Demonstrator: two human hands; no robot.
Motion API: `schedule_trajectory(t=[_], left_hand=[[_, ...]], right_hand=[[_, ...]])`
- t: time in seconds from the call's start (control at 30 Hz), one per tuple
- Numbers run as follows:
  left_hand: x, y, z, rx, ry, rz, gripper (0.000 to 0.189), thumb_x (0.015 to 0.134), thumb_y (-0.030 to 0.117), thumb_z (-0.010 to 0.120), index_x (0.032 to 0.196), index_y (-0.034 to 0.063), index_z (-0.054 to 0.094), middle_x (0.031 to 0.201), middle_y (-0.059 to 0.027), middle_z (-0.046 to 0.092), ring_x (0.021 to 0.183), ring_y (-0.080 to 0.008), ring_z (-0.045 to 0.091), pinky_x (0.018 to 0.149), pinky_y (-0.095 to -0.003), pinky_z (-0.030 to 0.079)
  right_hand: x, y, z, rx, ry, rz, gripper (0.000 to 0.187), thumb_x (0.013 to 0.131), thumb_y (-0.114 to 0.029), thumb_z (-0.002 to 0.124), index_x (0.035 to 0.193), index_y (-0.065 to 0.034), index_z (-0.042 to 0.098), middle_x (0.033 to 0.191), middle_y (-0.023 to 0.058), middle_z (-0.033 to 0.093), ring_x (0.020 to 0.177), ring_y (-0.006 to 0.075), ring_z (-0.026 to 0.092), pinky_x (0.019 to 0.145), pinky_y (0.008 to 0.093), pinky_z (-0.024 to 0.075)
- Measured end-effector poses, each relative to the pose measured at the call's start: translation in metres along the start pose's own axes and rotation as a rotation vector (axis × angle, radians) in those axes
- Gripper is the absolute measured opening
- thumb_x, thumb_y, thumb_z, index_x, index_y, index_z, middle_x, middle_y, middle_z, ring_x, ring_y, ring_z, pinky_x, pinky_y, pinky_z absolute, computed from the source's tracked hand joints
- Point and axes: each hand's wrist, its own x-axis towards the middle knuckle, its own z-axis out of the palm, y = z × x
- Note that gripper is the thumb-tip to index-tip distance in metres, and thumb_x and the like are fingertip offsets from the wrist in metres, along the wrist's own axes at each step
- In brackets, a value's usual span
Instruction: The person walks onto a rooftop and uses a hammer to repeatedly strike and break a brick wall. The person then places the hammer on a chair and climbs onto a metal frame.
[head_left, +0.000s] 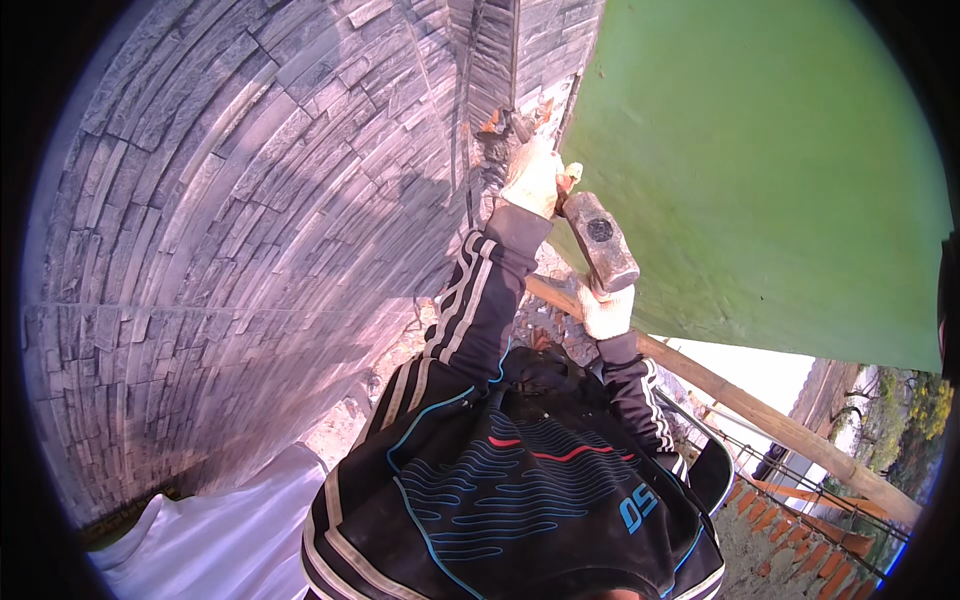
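Observation:
My left hand (531, 180), in a pale work glove, is closed around a metal chisel (519, 127). The chisel's tip end lies at a broken patch of masonry (491, 146), where orange brick shows beside the stone cladding. Lower and to the right, my gloved right hand (606, 313) grips a club hammer (601, 241). The hammer's heavy steel head is close to the chisel's struck end, near my left hand; whether they touch I cannot tell. Most of the hammer's handle is hidden beneath its head and my glove.
A stone-clad wall (225, 225) fills the left, with a dark cable (466, 105) along its corner. On the right is a green surface (750, 165). A wooden pole (750, 405) slants below it. Rebar (810, 480), brickwork (795, 540) and white cloth (225, 525) lie lower.

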Motion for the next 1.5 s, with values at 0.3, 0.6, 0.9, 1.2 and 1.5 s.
schedule_trajectory(t=[0.3,0.6,0.9,1.2,1.5], left_hand=[[-0.008,0.039,-0.044,-0.064,-0.253,-0.101,0.021,0.095,0.019,0.048,0.081,0.0039,0.051,0.067,-0.0046,0.047,0.056,-0.0177,0.048,0.055,-0.0300,0.048],[0.003,0.022,-0.060,-0.365,-0.410,-0.255,0.025,0.098,0.028,0.045,0.082,0.0095,0.051,0.066,-0.0045,0.052,0.050,-0.0131,0.050,0.052,-0.0261,0.049],[-0.015,0.056,-0.026,-0.091,-0.103,-0.264,0.026,0.093,0.019,0.042,0.068,0.0102,0.041,0.060,-0.0041,0.039,0.047,-0.0121,0.044,0.037,-0.0215,0.035],[0.004,0.040,-0.025,0.168,-0.184,-0.115,0.027,0.092,0.018,0.038,0.067,0.0071,0.040,0.064,-0.0054,0.040,0.049,-0.0173,0.042,0.043,-0.0289,0.039],[0.005,0.032,-0.018,-0.114,-0.043,-0.217,0.027,0.096,0.023,0.039,0.072,0.0107,0.038,0.061,-0.0014,0.035,0.044,-0.0158,0.037,0.057,-0.0315,0.050]], right_hand=[[0.011,-0.113,-0.031,0.218,-0.029,0.276,0.012,0.077,-0.007,0.068,0.079,-0.0017,0.057,0.062,0.0024,0.056,0.057,0.0074,0.051,0.054,0.0262,0.0451],[-0.016,-0.172,-0.001,0.639,0.392,0.279,0.039,0.081,-0.010,0.056,0.116,0.0058,0.051,0.078,0.0090,0.059,0.060,0.0113,0.052,0.054,0.0247,0.0428],[-0.049,-0.185,-0.001,0.043,0.402,0.107,0.021,0.088,-0.019,0.057,0.077,-0.0022,0.051,0.063,0.0059,0.052,0.054,0.0155,0.048,0.051,0.0285,0.0394],[-0.016,-0.133,0.052,-0.128,0.130,0.188,0.015,0.082,-0.015,0.063,0.075,-0.0037,0.057,0.058,0.0079,0.055,0.053,0.0218,0.057,0.055,0.0299,0.0457],[-0.008,-0.185,-0.016,0.168,0.305,0.137,0.021,0.084,-0.013,0.064,0.071,0.0011,0.055,0.059,0.0064,0.056,0.055,0.0149,0.054,0.053,0.0292,0.0452]])
